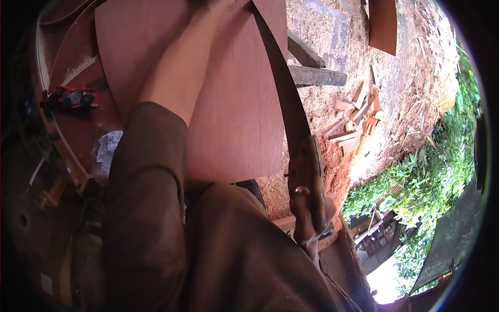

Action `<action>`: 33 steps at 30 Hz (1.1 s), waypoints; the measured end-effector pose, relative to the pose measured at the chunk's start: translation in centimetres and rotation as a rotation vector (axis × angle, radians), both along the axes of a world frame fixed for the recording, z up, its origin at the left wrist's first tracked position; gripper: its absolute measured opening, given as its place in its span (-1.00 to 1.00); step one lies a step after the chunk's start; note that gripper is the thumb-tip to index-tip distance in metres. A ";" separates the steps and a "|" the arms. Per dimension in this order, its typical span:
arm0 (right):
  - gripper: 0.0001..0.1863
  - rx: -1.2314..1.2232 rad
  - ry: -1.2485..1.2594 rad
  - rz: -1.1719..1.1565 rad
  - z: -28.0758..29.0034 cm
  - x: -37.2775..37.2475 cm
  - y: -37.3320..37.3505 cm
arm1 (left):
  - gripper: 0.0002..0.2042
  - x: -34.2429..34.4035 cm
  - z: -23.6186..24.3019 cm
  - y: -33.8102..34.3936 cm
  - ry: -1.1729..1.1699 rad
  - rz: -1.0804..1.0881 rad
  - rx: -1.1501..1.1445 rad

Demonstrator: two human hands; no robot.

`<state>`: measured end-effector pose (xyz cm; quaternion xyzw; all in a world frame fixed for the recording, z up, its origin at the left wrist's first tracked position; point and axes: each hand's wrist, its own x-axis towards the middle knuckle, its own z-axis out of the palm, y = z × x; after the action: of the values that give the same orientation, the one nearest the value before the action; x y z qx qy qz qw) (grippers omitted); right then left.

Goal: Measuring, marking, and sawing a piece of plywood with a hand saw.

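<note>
My left forearm stretches up across a pinkish plywood sheet (239,104), and my left hand (221,4) is mostly cut off at the top edge, its fingers hidden. Along the sheet's right edge runs a long dark saw blade (283,88), its tip near the top of the view. My right hand (312,216), low at the right beside my leg, is closed on the saw's worn wooden handle (311,169).
Left lie a red tool (78,98), crumpled plastic (108,153) and reddish boards (70,39). Beyond the sheet are timber beams (317,75), scattered offcuts (358,114), shavings (335,182) and a brown panel (382,26). Green plants (416,177) border the far right.
</note>
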<state>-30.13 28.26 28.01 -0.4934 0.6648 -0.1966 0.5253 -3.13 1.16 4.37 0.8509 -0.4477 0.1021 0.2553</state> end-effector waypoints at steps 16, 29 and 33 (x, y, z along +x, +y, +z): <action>-0.84 -0.106 0.111 0.123 0.9 -4.7 4.9 | -0.59 0.2 -0.2 0.4 0.070 -0.048 0.132; -0.77 0.079 -0.013 0.041 -6.7 3.8 -5.4 | -0.62 0.4 -0.3 0.1 0.031 -0.075 0.111; -0.70 0.093 0.050 0.103 -1.9 -1.7 2.8 | -0.60 0.3 -0.7 0.4 0.047 -0.054 0.148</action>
<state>-31.83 31.04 26.13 -0.5067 0.6600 -0.1259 0.5402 -2.85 1.53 3.64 0.8573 -0.4705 0.0417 0.2048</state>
